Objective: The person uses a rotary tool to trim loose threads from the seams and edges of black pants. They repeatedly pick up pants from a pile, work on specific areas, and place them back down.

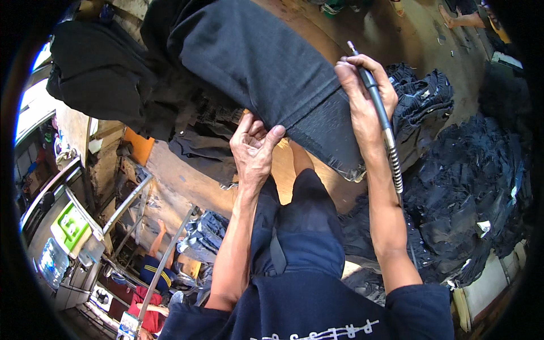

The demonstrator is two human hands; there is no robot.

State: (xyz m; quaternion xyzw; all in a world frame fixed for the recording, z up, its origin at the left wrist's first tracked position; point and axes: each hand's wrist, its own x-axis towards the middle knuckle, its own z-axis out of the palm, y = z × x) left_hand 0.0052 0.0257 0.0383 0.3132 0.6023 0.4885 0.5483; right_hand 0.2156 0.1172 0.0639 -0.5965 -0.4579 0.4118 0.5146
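A black denim trouser leg (243, 56) stretches across the upper middle, its hem end toward me and marked with pale scratchy wear. At the near edge, my left hand (253, 148) pinches the cloth between thumb and curled fingers. My right hand (368, 102) grips a slim black pen-shaped rotary tool (371, 85) above the hem end, its tip pointing up and away from the cloth. A coiled metal spring sleeve (394, 161) runs from the tool's rear along my right forearm. Whether the tool is spinning cannot be made out.
Dark garments (459, 187) lie heaped at the right, with a frayed bundle (422, 93) beside the trouser leg. More black cloth (102, 73) lies at upper left. A metal frame (127, 207), a green tray (71, 226) and a person in red (150, 303) are at lower left.
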